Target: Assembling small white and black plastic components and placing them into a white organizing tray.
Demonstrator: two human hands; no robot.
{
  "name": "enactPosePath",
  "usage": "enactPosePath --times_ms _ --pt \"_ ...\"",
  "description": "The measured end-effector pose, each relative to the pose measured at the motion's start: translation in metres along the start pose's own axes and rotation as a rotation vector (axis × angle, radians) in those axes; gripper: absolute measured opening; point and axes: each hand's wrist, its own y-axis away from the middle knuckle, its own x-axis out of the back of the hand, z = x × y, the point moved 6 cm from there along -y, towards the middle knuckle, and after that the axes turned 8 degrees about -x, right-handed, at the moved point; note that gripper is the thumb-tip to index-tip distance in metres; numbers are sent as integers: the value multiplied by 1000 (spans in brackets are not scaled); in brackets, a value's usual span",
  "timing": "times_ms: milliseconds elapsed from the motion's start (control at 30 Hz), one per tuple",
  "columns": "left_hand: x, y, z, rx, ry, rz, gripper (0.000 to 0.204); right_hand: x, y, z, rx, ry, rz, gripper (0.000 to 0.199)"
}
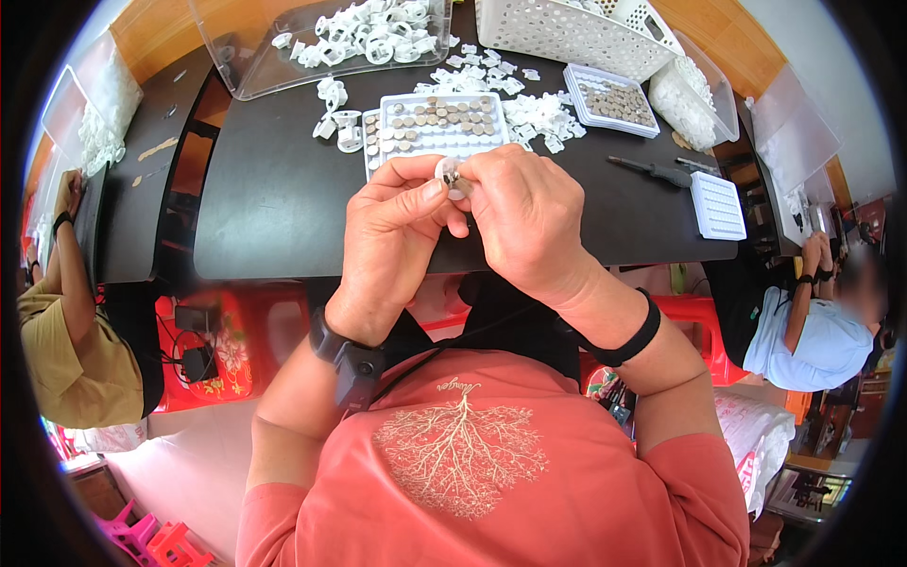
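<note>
Above the table's near edge, my left hand (392, 222) pinches a small round white plastic housing (444, 168) between thumb and fingers. My right hand (529, 213) meets it from the other side, its fingertips closed on a small metallic disc that looks like a coin cell (462, 188), at the housing's inner side. The fingers partly hide both pieces, so I cannot tell how far the disc sits inside. Just beyond my hands lies a white tray (444, 143) with rows of pockets, many holding coin cells. Its near part is hidden by my hands.
Loose white plastic parts (543, 121) lie right of the tray. Farther back stand a clear bin (248, 83) of white housings and a perforated white basket (567, 38). At right are another cell tray (614, 99), a screwdriver (652, 171) and a white pocketed tray (718, 206). People sit on both sides.
</note>
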Motion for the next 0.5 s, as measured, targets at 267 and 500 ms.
enactPosePath --times_ms 267,500 --pt "-1 0 0 -4 -15 -8 23 1 -1 5 -92 -154 -11 20" --pt "-1 0 -1 -12 -33 7 23 3 -6 6 -108 -202 -56 17"
